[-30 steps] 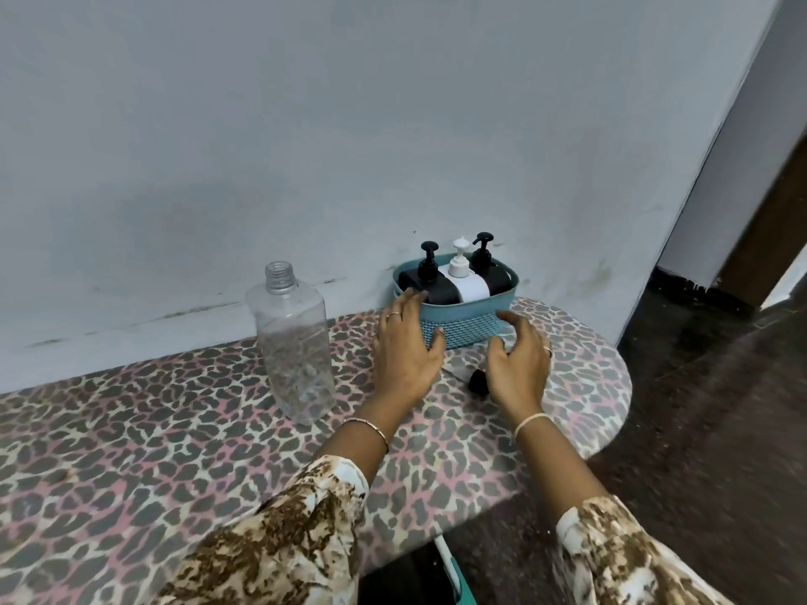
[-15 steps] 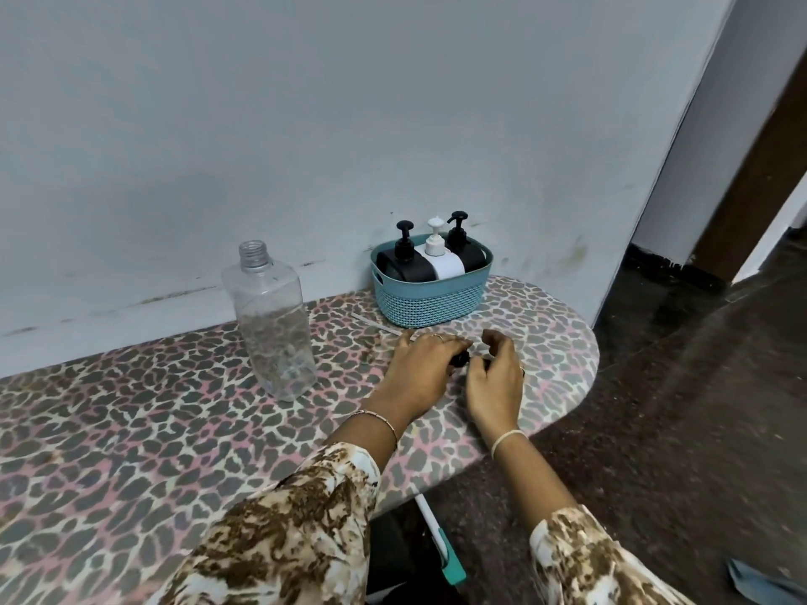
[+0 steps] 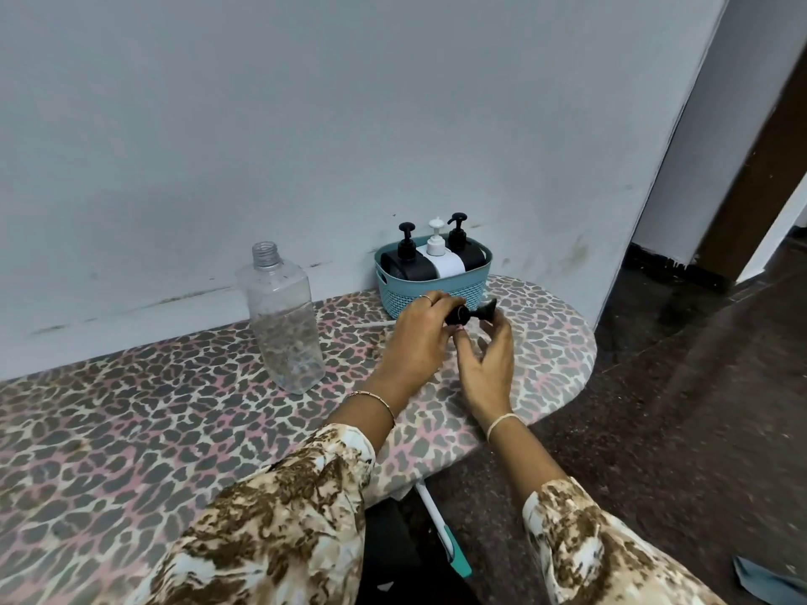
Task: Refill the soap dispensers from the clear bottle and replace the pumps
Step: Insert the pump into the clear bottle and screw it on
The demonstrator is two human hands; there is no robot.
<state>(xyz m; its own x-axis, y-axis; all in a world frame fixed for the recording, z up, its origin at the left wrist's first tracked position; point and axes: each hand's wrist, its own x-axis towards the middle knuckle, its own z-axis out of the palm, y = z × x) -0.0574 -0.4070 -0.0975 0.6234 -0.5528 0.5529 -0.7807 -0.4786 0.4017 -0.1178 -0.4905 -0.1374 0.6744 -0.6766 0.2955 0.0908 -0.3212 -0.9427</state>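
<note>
While the clear bottle (image 3: pixel 281 325) stands uncapped near the far edge of the ironing board (image 3: pixel 174 408), our left hand (image 3: pixel 419 338) curls round the collar of the black pump (image 3: pixel 469 315), its white tube (image 3: pixel 371 326) pointing left over the board, and our right hand (image 3: pixel 487 360) pinches the pump's head. Behind them, at the far right end, the basket (image 3: pixel 471 283) holds three dispensers (image 3: pixel 410 266), pumps all on. Best, we judge, to keep the tube off the cloth and the collar steady.
</note>
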